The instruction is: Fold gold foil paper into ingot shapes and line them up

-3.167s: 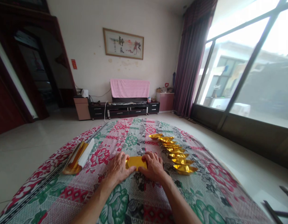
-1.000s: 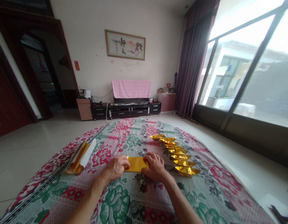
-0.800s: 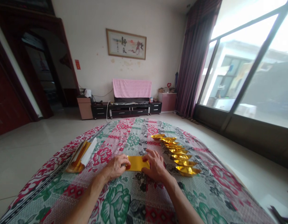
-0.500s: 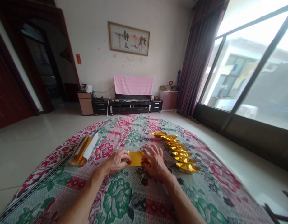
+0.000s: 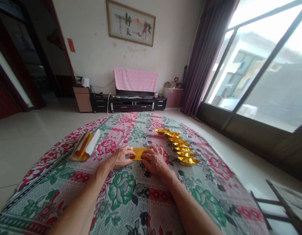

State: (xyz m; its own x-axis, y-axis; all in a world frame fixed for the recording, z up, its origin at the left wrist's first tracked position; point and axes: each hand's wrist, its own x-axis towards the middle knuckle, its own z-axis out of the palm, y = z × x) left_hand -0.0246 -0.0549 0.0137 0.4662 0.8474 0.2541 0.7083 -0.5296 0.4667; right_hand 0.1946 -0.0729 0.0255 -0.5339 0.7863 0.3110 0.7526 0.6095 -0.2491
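A folded strip of gold foil paper [image 5: 138, 152] lies on the flowered tablecloth in front of me, with a hand at either end. My left hand [image 5: 121, 157] pinches its left end between thumb and fingers. Over the right end, my right hand [image 5: 154, 160] has its fingers bent down onto the paper and hides that part. To the right stands a slanting row of several shiny gold paper ingots [image 5: 188, 161], shaped like small boats. A curled stack of gold and white paper sheets [image 5: 83, 147] rests to the left.
The round table wears a patterned tablecloth [image 5: 123, 187]. Beyond it is a low black TV stand [image 5: 132, 107] with a pink cloth [image 5: 136, 79] above. A dark-framed piece of furniture [image 5: 275, 209] stands at lower right, and a large window [image 5: 263, 65] fills the right side.
The view has tilted down and shifted slightly. My right hand's raised fingers have come down over the right end of the gold paper, whose lifted corner no longer shows. My left hand keeps its pinch.
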